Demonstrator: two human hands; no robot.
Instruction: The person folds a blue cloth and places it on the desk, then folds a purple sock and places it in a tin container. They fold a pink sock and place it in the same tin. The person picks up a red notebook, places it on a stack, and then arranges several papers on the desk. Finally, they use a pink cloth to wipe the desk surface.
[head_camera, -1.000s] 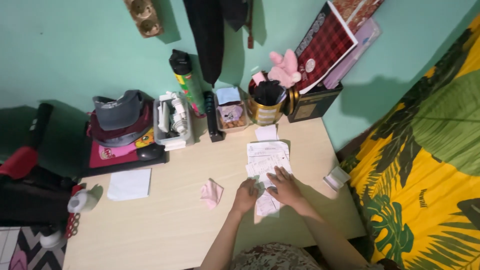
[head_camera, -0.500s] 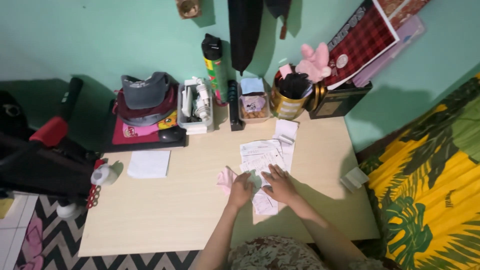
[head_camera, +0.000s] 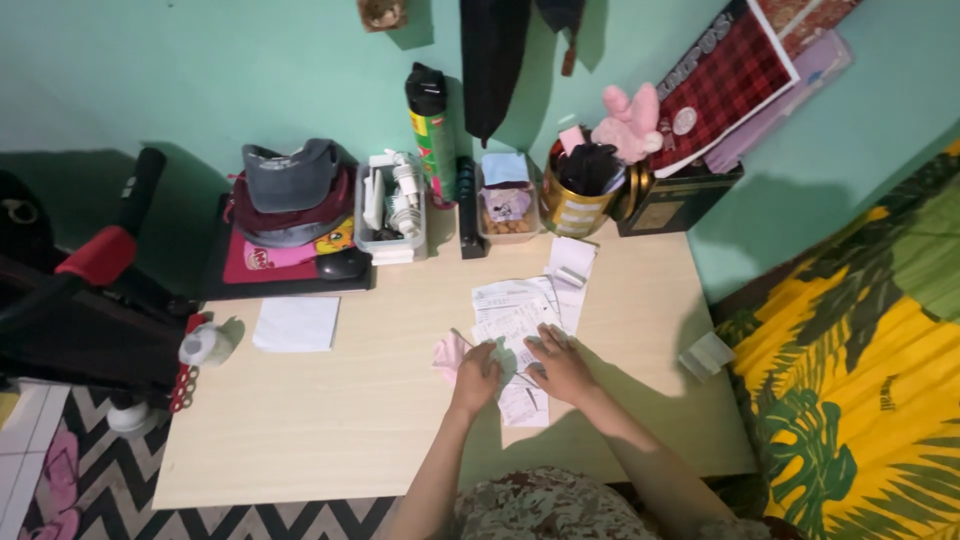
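White paper slips (head_camera: 520, 330) at desk centre: right hand (head_camera: 560, 365) lies flat, fingers apart, pinning them; left hand (head_camera: 478, 372), curled at nine o'clock, pinches one edge. Best kept pressed flat.

dim, warm overhead light; soft shadows on wall, mild wide-angle edge distortion

A loose spread of white printed paper slips (head_camera: 520, 325) lies flat on the pale wooden worktop (head_camera: 330, 430), fanned and overlapping, running from about the centre toward twelve o'clock. One narrow slip (head_camera: 524, 404) pokes out at six o'clock. A small crumpled pink paper (head_camera: 446, 354) sits just beside the spread at nine o'clock, its corners lifted off the surface.
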